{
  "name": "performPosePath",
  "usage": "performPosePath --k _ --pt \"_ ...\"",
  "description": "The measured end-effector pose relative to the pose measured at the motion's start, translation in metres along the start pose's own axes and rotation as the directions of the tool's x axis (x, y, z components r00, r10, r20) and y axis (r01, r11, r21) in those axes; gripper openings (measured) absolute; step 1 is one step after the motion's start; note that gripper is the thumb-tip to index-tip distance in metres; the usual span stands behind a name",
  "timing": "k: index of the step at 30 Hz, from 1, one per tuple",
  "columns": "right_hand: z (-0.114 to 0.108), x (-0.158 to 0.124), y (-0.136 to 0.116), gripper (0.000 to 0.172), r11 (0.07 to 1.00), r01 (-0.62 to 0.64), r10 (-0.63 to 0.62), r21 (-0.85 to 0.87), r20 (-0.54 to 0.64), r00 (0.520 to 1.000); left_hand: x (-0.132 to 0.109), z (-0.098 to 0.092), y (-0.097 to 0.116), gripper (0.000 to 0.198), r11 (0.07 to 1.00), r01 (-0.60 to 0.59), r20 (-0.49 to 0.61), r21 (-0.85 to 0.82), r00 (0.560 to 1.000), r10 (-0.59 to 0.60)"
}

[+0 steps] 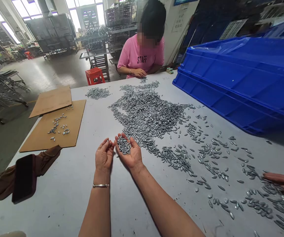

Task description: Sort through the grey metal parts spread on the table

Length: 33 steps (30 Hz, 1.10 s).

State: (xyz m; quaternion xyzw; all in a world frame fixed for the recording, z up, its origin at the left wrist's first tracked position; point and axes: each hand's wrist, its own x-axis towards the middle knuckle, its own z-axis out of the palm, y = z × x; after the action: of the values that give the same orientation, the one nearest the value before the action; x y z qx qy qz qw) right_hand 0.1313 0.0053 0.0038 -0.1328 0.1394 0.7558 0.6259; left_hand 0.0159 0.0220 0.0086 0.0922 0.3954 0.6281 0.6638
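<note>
My right hand [131, 154] is palm up and cupped round a heap of small silvery grey metal pieces [124, 145]. Touching or nearly touching its fingertips on the left is my left hand [104, 154], with a bracelet at the wrist. Its fingers are curled, thumb near the fingertips, and what they pinch, if anything, is too small to make out. Just beyond both hands a large pile of the same pieces [149, 113] spreads over the white table [68, 184], and more lie scattered to the right.
Blue plastic crates [230, 85] stand at the right. Cardboard sheets [70, 131] with loose pieces, a brown cloth [47, 159] and a phone [24, 177] lie left. A person in pink [142, 56] works across the table. Another person's fingers [281, 179] reach in at the right edge.
</note>
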Motion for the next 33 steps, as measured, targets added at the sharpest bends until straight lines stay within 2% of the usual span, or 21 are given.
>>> performPosePath --k 16,33 --pt "0.0011 -0.0003 0.0006 0.031 1.000 0.004 -0.004 -0.002 -0.011 1.000 -0.0008 0.0012 -0.0004 0.015 1.000 -0.006 -0.020 -0.001 1.000 0.006" --pt "0.0000 0.0008 0.0010 0.031 1.000 0.006 -0.006 0.000 -0.016 1.000 0.0021 -0.0031 -0.0018 0.010 0.999 -0.032 0.015 0.017 0.999 0.032"
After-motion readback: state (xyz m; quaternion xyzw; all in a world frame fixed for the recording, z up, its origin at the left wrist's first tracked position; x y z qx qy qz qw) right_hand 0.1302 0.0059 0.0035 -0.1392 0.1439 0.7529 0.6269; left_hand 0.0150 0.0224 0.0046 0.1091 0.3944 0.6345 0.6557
